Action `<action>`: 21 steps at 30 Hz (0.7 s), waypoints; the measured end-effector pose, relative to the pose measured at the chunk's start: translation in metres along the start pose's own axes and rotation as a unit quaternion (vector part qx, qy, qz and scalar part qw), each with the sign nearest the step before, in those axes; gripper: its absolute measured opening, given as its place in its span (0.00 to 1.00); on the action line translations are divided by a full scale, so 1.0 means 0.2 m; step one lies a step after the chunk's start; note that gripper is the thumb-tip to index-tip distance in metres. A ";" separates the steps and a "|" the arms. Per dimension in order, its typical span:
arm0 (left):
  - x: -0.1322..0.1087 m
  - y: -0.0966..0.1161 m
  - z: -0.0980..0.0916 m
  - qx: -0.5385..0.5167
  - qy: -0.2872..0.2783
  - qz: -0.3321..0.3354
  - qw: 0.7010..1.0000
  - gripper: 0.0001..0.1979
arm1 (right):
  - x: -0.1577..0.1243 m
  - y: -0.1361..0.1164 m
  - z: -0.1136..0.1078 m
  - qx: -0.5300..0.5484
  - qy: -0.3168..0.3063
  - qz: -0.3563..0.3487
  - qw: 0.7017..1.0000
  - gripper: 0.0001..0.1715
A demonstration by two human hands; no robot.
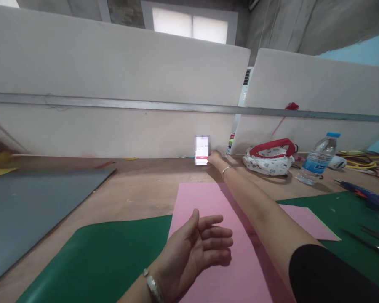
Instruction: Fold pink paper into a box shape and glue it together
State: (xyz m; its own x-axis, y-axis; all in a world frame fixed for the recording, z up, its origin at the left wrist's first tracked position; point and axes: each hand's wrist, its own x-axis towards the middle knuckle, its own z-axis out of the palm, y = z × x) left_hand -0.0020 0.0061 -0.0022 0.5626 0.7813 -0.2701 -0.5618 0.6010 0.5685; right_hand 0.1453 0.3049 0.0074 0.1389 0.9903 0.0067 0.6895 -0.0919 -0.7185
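A phone (202,150) with a lit screen stands upright against the white board at the back of the table. My right hand (215,159) reaches out to its lower right edge. The fingers there look small and bent, and I cannot see whether they grip the phone or just touch it. My left hand (205,242) is open with the palm turned sideways and the fingers stretched to the right, holding nothing. Below it lies a large pink sheet (192,198) on a green mat (123,244). Another pink sheet (309,223) shows to the right of my right forearm.
At the back right stand a white patterned pouch (267,163) with red trim and a water bottle (318,160). A blue tool (363,191), scissors (371,244) and yellow and red cords (371,162) lie further right. A grey board (41,210) covers the left side.
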 end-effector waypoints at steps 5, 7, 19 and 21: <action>0.01 0.00 0.01 0.003 0.005 0.007 1.000 0.24 | -0.08 0.02 -0.03 -0.050 0.003 -0.019 0.999 0.18; 0.00 0.00 0.01 0.006 0.008 0.007 1.000 0.24 | -0.13 0.02 -0.07 -0.076 0.005 -0.040 0.996 0.18; -0.05 0.09 0.09 0.012 -0.010 0.033 0.999 0.20 | -0.96 0.32 -0.83 -0.285 -0.052 -0.213 0.933 0.13; -0.07 0.11 0.10 0.078 0.028 0.073 0.994 0.19 | -1.19 0.45 -0.97 -0.320 -0.067 -0.222 0.918 0.10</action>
State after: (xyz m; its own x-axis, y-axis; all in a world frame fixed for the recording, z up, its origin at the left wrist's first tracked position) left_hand -0.0101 0.0061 0.0296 0.4445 0.8693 -0.2163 -0.5319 0.4504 0.7171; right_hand 0.3121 0.0417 0.0758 -0.3165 0.9450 0.0830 0.9397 0.3243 -0.1088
